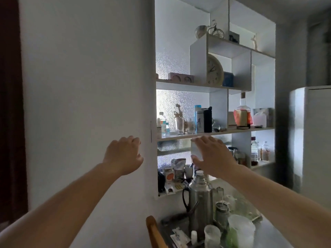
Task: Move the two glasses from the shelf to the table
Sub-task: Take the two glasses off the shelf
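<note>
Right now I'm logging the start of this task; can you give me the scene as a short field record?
targets: two clear drinking glasses, upright, side by side
location: white middle shelf, left of the light-blue tin
left hand: open, empty, in front of the wall
right hand: open, empty, below the shelf edge
table: crowded; steel thermos flask stands there

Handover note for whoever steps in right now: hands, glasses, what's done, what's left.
Left hand: open, empty, raised in front of the white wall, left of the shelf unit.
Right hand: open, empty, just below the middle shelf edge.
Taller glass and shorter glass: both upright on the middle shelf, side by side, left of the light blue canister.
Done: nothing moved yet.
Left: take both glasses and set them on the cluttered table below; steel thermos stands in the way.
</note>
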`<state>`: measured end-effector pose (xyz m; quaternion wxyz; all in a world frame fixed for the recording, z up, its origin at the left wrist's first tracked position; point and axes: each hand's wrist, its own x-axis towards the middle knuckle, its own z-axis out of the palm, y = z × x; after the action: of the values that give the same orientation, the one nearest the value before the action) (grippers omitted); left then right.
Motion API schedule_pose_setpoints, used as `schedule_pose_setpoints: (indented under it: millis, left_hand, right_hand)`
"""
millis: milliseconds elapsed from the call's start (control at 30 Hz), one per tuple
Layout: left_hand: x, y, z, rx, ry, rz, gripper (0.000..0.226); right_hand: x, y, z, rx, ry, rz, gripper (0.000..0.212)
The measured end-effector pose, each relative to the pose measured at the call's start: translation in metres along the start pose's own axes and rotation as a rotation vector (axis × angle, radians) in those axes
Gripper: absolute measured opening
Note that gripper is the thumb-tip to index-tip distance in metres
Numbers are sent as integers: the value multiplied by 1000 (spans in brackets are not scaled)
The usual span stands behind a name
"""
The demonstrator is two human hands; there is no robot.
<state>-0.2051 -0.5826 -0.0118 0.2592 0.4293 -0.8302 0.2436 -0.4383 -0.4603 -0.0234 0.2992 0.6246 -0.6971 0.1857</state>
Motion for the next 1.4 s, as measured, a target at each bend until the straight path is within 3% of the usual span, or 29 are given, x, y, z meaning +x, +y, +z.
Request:
schedule_pose_setpoints:
  millis: [633, 1067, 1267, 1400]
  left_hand:
    - [183, -110, 177, -193, 88, 169, 42]
    - [274, -47, 239, -371, 160, 328, 41]
    - [331, 2, 259, -434, 164, 344, 41]
    - [366, 37, 273, -536, 104, 257, 47]
  right_hand:
    - [179, -20, 139, -111, -14, 249, 53]
    - [237, 55, 200, -124, 38, 359, 53]
    - [263, 108, 224, -108, 55, 385, 55]
    - [284, 142, 239, -76, 54, 422, 54]
